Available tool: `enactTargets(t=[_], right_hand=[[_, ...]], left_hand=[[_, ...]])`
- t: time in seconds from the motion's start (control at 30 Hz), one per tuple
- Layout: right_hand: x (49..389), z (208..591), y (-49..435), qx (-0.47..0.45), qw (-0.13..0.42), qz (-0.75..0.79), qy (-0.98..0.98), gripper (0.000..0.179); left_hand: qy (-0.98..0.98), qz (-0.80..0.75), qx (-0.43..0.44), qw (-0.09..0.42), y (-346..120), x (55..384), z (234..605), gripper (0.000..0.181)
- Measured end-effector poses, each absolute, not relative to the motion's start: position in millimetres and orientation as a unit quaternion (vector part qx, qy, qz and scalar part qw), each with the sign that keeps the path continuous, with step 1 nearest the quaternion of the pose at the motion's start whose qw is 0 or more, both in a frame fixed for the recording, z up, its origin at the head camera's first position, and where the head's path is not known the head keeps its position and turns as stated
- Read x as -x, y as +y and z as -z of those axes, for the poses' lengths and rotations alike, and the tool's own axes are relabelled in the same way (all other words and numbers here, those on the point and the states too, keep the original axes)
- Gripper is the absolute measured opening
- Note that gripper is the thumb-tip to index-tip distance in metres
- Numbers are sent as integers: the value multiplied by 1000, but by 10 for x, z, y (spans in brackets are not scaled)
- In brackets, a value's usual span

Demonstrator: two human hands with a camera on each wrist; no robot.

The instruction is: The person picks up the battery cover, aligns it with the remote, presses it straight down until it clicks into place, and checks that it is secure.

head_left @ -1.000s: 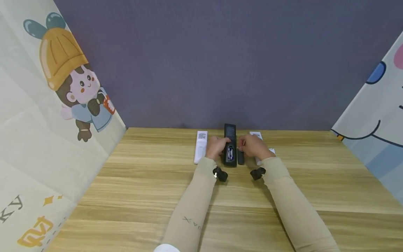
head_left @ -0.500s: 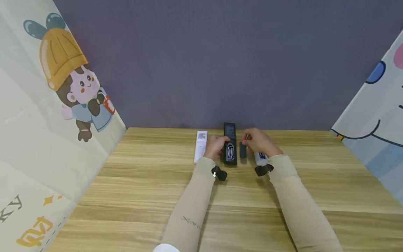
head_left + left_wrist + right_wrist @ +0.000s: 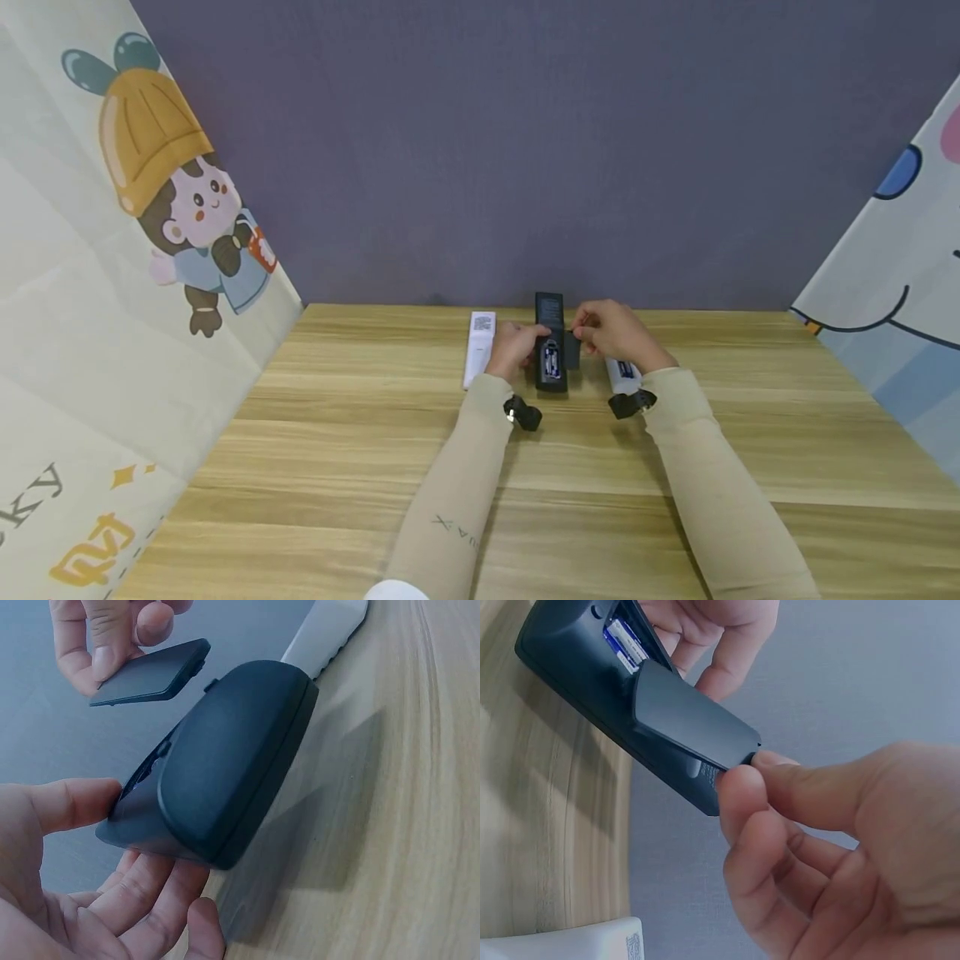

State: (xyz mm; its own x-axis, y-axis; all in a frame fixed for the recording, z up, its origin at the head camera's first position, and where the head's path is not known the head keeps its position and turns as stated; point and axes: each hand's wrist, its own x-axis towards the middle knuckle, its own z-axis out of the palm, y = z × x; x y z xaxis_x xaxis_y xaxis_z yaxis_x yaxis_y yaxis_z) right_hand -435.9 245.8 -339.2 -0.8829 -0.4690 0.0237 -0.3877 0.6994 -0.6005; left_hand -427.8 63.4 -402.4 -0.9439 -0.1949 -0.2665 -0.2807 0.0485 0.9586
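Two batteries (image 3: 626, 645) show in right wrist view (hardly left's); left hand (image 3: 112, 900) grips remote (image 3: 229, 761), right hand (image 3: 817, 832) pinches cover (image 3: 690, 712).

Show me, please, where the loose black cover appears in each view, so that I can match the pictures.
Head: just right of centre, a little below mid-height, the black cover beside the black remote.
Left wrist: upper left, the black cover pinched by the right hand.
Right wrist: upper middle, the black cover overlapping the black remote in the picture.
Shared landmark: the black remote, held in the left hand, in all three.
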Motion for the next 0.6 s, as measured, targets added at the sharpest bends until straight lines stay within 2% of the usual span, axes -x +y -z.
enactTargets(t=[0.6], right_hand=[[4322,3372,2366,239,71,335,909,11]], left_hand=[[705,-693,145,36,614,4278,3987,24]])
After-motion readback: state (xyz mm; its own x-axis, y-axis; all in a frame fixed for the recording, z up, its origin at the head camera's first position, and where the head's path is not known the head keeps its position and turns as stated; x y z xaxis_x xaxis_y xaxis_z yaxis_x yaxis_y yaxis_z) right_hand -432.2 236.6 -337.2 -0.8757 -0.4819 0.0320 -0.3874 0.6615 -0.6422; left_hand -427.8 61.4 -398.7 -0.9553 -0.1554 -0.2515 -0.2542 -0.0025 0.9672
